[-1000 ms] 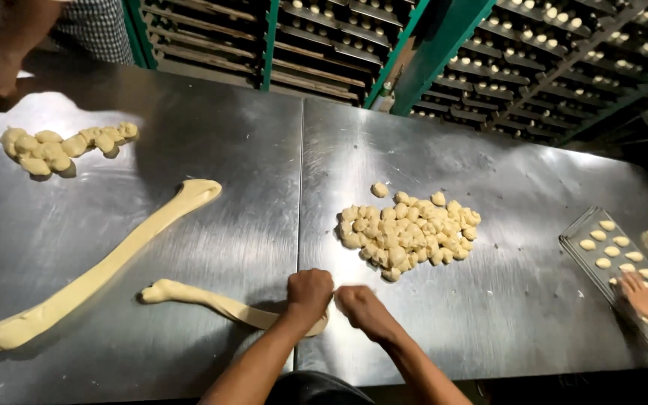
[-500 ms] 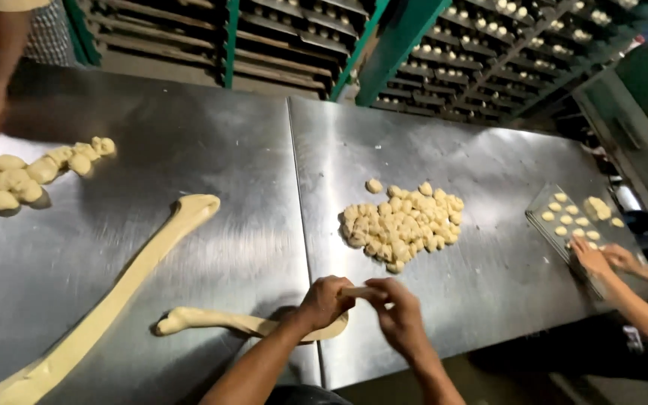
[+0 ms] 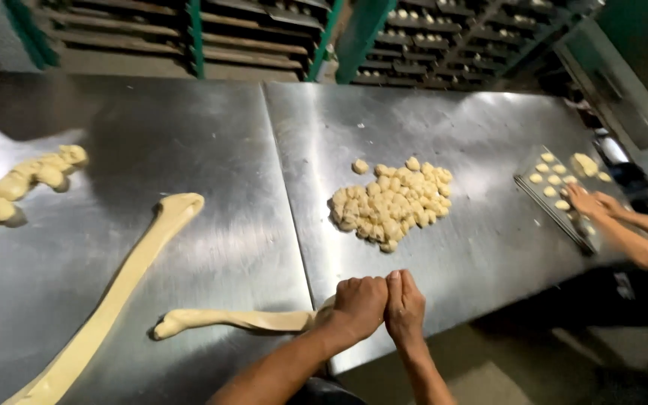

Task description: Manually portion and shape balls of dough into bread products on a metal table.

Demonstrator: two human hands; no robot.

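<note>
My left hand point(image 3: 355, 305) is closed around the right end of a short dough rope point(image 3: 226, 320) lying near the front edge of the steel table point(image 3: 211, 142). Pressed against it, my right hand point(image 3: 405, 304) pinches the dough tip between thumb and fingers; the tip itself is hidden. A pile of several small dough pieces point(image 3: 391, 200) lies just beyond my hands. A much longer dough rope point(image 3: 118, 292) runs diagonally at the left.
Another heap of dough lumps point(image 3: 16, 184) sits at the far left. At the right, another person's hands point(image 3: 590, 202) rest on a metal tray point(image 3: 556, 196) holding dough pieces. Tray racks point(image 3: 444, 45) stand behind the table.
My hands came together at the dough rope's end, the right hand closing against the left. The view shifted right, and the other person's hands moved onto the tray.
</note>
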